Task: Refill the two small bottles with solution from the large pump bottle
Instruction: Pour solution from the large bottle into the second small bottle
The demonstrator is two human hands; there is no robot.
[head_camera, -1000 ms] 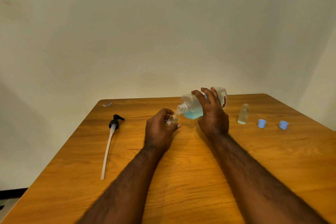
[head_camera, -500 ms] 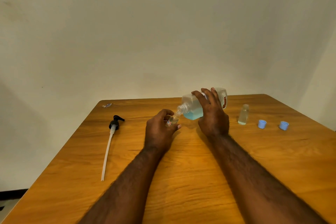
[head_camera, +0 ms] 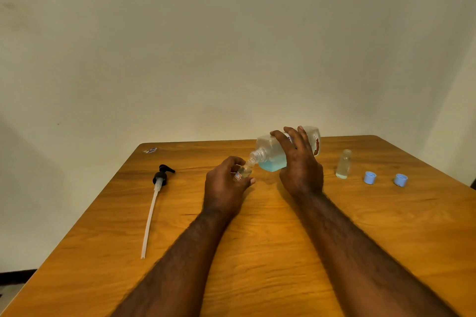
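My right hand [head_camera: 300, 162] grips the large clear bottle [head_camera: 270, 156], tipped on its side with its open neck pointing left and down; blue solution pools in its lower part. My left hand [head_camera: 224, 188] holds a small clear bottle [head_camera: 243, 172] tilted, its mouth right under the large bottle's neck. The second small bottle [head_camera: 343, 163] stands upright and uncapped to the right, with a little liquid at its bottom. Two blue caps [head_camera: 370, 177] [head_camera: 400, 179] lie right of it.
The black pump head with its long white tube [head_camera: 154, 201] lies on the wooden table [head_camera: 257, 252] at the left. A small wrapper scrap [head_camera: 150, 150] sits near the far left corner. A pale wall stands behind the table.
Hardly anything differs: both hands keep the same hold, with the large bottle staying tipped over the small one.
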